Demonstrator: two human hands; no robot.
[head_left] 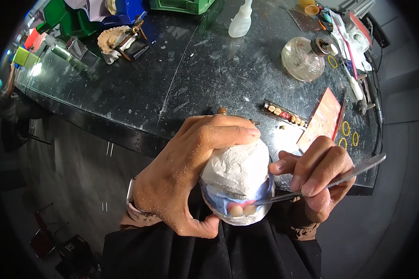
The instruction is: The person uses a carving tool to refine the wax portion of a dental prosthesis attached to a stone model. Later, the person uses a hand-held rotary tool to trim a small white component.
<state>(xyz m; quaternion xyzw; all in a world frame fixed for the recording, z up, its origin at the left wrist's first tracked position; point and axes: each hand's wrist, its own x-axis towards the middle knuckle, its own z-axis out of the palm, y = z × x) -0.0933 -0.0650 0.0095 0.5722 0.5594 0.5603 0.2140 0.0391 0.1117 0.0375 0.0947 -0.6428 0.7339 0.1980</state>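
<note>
A white plaster dental cast [237, 165] is held above my lap, just off the bench's near edge. Blue material [219, 197] rings its lower part, and pink wax [235, 204] there carries two front artificial teeth [237, 212]. My left hand [170, 169] wraps round the cast from the left, fingers over the top and thumb low down. A brass knob [222, 111] pokes out behind those fingers. Pinched in my right hand [323, 169] is a thin metal wax carver [365, 166]; its tip meets the pink wax just above the teeth.
Beyond the cast lie a strip of artificial teeth [284, 113], a pink wax sheet [321, 118] and yellow rubber bands [346, 128]. Farther back stand a glass spirit lamp [302, 63] and a plastic squeeze bottle [240, 24]. Another cast [111, 41] sits at the far left, near green bins [184, 4].
</note>
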